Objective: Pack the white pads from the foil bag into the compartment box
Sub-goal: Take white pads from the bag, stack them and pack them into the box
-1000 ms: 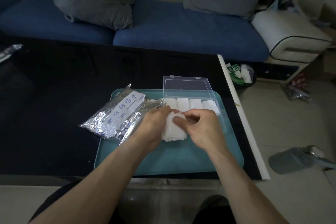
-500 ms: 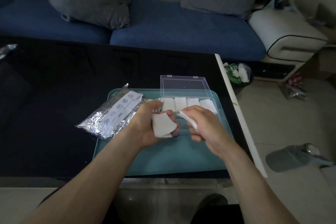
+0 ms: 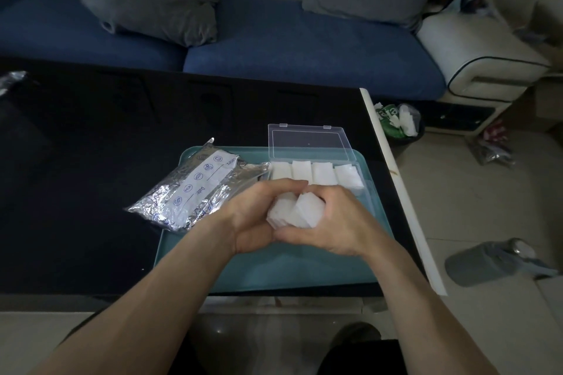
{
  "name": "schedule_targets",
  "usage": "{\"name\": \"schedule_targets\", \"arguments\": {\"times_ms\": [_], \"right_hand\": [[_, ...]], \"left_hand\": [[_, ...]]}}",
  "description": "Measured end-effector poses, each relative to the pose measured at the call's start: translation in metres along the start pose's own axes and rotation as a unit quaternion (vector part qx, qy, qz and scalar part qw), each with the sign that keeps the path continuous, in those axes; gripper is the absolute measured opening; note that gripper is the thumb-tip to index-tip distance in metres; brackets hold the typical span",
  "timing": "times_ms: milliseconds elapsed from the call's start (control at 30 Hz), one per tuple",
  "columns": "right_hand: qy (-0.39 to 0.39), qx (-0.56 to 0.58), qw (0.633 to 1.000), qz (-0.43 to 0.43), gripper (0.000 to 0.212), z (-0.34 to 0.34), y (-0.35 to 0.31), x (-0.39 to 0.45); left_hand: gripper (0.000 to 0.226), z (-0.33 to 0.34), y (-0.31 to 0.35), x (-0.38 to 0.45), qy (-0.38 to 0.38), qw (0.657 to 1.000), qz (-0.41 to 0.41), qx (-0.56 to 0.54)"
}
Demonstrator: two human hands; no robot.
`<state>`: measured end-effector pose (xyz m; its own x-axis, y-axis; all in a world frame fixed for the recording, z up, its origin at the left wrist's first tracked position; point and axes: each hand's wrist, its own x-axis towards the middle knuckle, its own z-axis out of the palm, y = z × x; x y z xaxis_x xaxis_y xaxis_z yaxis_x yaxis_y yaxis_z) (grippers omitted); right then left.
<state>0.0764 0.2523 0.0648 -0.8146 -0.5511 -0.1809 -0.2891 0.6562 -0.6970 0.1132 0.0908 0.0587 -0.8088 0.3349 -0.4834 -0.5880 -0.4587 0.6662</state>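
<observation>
Over the teal tray (image 3: 274, 271) my left hand (image 3: 256, 216) and my right hand (image 3: 338, 222) meet, both closed around a small stack of white pads (image 3: 297, 211). Just behind them stands the clear compartment box (image 3: 359, 192) with its lid (image 3: 307, 141) tipped open at the back. Its far row holds several white pads (image 3: 316, 173). My hands hide the near part of the box. The crumpled foil bag (image 3: 195, 192), with a white printed label, lies at the tray's left edge, half on the black table.
The black table (image 3: 91, 161) ends in a white edge strip (image 3: 396, 179) on the right. A blue sofa (image 3: 274, 49) with grey cushions lies behind. A small bin (image 3: 399, 123) with rubbish and a grey slipper (image 3: 493, 262) are on the floor to the right.
My hands had drawn apart, the left with the stack and the right with one pad. Now they have come together again around the pads in front of the box.
</observation>
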Motion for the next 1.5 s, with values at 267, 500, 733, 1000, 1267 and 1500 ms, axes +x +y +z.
{"name": "schedule_targets", "arguments": {"times_ms": [267,500,733,1000,1267,1500], "right_hand": [[0.002,-0.003,1.0,-0.008,0.079,0.0,0.0,0.001],[0.094,0.163,0.982,0.013,0.058,-0.006,0.003,0.004],[0.019,0.057,0.998,-0.008,0.095,0.001,0.004,0.002],[-0.005,0.025,1.0,0.004,0.078,0.006,0.0,0.004],[0.126,0.32,0.935,0.09,0.053,-0.004,0.0,0.006],[0.061,0.447,0.876,0.168,0.035,0.004,-0.009,0.006]], "left_hand": [[0.027,0.003,-0.007,0.006,0.041,0.998,-0.002,-0.046],[0.024,-0.003,0.0,0.012,0.13,0.982,0.088,-0.103],[0.031,0.002,-0.005,0.013,0.091,0.991,0.04,-0.088],[0.023,0.004,-0.007,0.015,0.075,0.996,0.035,-0.046],[0.051,-0.001,-0.005,0.02,0.152,0.976,0.13,-0.089],[0.06,-0.002,-0.013,0.026,0.177,0.975,0.133,-0.034]]}}
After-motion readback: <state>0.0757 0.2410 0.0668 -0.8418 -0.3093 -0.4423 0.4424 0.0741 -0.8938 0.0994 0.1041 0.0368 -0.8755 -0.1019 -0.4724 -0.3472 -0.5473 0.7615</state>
